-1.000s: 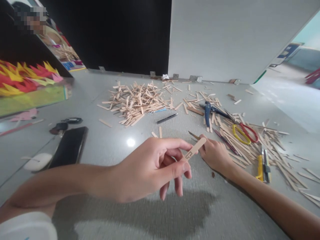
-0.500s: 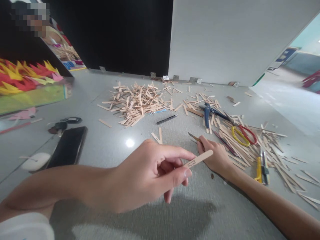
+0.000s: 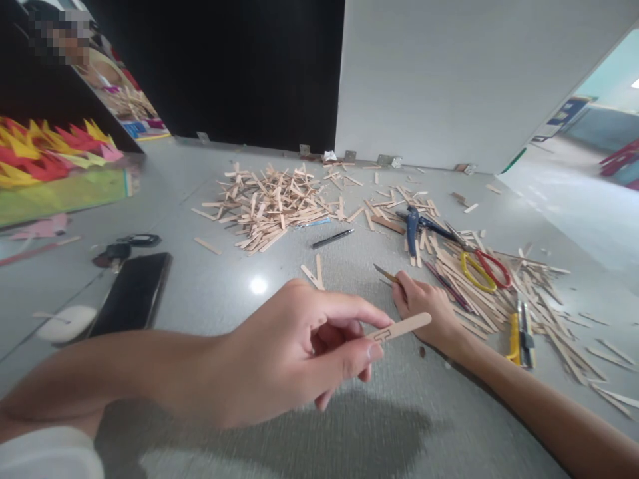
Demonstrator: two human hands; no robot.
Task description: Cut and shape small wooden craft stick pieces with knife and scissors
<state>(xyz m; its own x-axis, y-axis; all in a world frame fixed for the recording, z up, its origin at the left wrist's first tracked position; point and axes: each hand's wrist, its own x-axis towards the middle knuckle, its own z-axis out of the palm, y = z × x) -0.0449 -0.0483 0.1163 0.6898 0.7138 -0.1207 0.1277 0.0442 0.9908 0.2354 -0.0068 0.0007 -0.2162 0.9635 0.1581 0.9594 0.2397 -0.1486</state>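
A wooden stick (image 3: 399, 327) with a pencilled mark is pinched between thumb and forefinger of the left hand (image 3: 294, 356) and held above the floor (image 3: 239, 293). Just beyond, a thin pointed tool (image 3: 384, 271) (pencil or blade cannot be told) is gripped by the right hand (image 3: 424, 309), which is rested on the floor. Scissors (image 3: 482, 269) are seen to its right, and a heap of sticks (image 3: 269, 203) farther back.

Stick (image 3: 399, 327): pale, matt wood. Floor (image 3: 210, 293): smooth, glossy grey. Phone (image 3: 130, 293): glossy black. Scissors (image 3: 479, 269): plastic handles, red and yellow.
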